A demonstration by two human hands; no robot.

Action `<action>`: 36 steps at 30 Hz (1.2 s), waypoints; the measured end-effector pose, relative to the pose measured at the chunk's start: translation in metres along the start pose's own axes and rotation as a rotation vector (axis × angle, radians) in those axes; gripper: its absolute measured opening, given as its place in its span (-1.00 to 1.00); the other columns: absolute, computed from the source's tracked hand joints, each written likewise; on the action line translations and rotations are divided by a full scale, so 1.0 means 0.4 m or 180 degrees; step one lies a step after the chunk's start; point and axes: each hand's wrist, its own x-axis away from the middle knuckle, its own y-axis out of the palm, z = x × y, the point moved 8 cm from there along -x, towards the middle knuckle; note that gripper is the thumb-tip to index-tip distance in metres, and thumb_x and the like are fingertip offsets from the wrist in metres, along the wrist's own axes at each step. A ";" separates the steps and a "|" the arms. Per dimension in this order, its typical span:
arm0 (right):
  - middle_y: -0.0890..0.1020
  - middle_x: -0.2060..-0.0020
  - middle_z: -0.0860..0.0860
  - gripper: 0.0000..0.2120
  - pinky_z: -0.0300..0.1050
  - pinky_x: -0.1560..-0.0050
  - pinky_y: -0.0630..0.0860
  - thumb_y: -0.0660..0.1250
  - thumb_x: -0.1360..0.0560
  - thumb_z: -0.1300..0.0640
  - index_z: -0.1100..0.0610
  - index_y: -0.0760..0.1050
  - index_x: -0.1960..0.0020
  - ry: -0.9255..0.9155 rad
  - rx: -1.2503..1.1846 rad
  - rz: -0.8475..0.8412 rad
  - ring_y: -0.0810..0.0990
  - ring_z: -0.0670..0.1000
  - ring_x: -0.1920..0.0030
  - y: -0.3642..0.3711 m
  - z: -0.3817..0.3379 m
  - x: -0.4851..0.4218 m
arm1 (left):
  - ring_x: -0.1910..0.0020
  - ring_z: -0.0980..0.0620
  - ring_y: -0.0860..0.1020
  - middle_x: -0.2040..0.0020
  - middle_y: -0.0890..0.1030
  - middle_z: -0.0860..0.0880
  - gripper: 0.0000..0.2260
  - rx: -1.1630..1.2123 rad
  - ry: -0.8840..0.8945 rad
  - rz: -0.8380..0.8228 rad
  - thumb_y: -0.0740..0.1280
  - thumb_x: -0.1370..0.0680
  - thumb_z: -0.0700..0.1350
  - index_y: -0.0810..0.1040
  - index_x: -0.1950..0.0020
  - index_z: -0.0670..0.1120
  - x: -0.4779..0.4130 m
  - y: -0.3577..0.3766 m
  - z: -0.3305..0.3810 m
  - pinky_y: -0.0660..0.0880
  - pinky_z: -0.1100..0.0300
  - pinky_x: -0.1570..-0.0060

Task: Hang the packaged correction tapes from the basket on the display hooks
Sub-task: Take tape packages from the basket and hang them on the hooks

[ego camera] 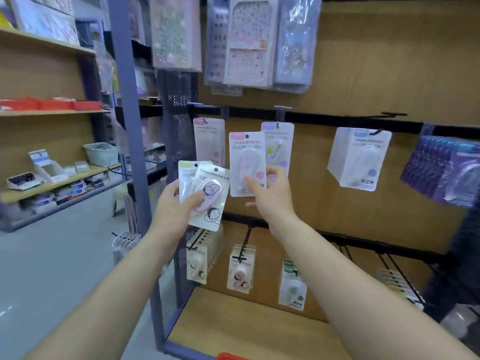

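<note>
While the right hand (270, 196) pinches it, the pink pack (246, 154) stands upright.

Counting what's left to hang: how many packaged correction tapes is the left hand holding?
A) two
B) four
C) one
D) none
A: the left hand grips two overlapping packs, a cartoon-printed pack in front and a green-topped pack behind it; the right hand holds a separate pink-topped pack.
</note>
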 end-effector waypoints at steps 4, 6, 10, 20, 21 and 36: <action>0.58 -0.10 -0.02 -0.70 -0.06 0.25 0.69 0.44 -0.55 0.11 -0.01 0.37 -0.16 -0.0130 0.0234 -0.0077 0.68 0.02 0.00 0.097 -0.011 -0.085 | 0.05 -0.06 0.73 -0.04 0.75 -0.02 -0.77 0.0030 0.0020 0.0174 0.40 -0.60 -0.20 0.61 -0.23 0.01 -0.040 -0.089 0.003 0.64 -0.05 0.06; 0.58 -0.06 -0.05 -0.73 -0.02 0.23 0.70 0.44 -0.55 0.11 -0.02 0.37 -0.12 -0.0231 0.0290 -0.0104 0.67 0.02 0.00 0.141 -0.026 -0.117 | 0.08 -0.01 0.73 -0.05 0.74 -0.02 -0.76 0.0035 0.0044 0.0208 0.40 -0.60 -0.19 0.59 -0.26 -0.01 -0.063 -0.113 0.004 0.63 0.00 0.11; 0.57 0.05 -0.15 -0.75 0.02 0.21 0.70 0.44 -0.56 0.10 -0.02 0.39 -0.12 -0.0331 0.0365 -0.0133 0.67 -0.03 0.05 0.199 -0.049 -0.163 | 0.10 0.01 0.72 -0.04 0.74 -0.03 -0.77 0.0097 0.0092 0.0231 0.39 -0.61 -0.22 0.58 -0.25 -0.02 -0.105 -0.137 0.017 0.59 0.06 0.17; 0.60 0.03 -0.11 -0.72 -0.09 0.26 0.69 0.46 -0.53 0.07 0.02 0.43 -0.16 -0.0297 0.0366 -0.0166 0.70 0.00 0.05 0.238 -0.040 -0.191 | -0.01 -0.12 0.72 -0.09 0.73 -0.02 -0.68 0.0315 0.0093 0.0246 0.42 -0.60 -0.17 0.52 -0.34 0.01 -0.153 -0.166 0.014 0.60 0.03 0.14; 0.60 0.03 -0.10 -0.71 -0.11 0.27 0.68 0.46 -0.52 0.07 0.03 0.43 -0.16 -0.0298 0.0365 -0.0156 0.70 -0.01 0.06 0.238 -0.036 -0.189 | -0.01 -0.11 0.72 -0.09 0.73 -0.01 -0.67 0.0296 0.0103 0.0239 0.42 -0.60 -0.17 0.52 -0.35 0.00 -0.153 -0.169 0.015 0.59 0.05 0.17; 0.59 -0.03 -0.06 -0.68 -0.07 0.22 0.70 0.47 -0.52 0.04 0.04 0.41 -0.17 -0.0147 0.0576 -0.0038 0.68 -0.05 0.14 0.262 -0.006 -0.221 | 0.09 -0.03 0.72 -0.03 0.74 -0.02 -0.79 0.0189 0.0154 0.0326 0.41 -0.60 -0.20 0.56 -0.19 0.04 -0.133 -0.221 0.013 0.60 0.17 0.31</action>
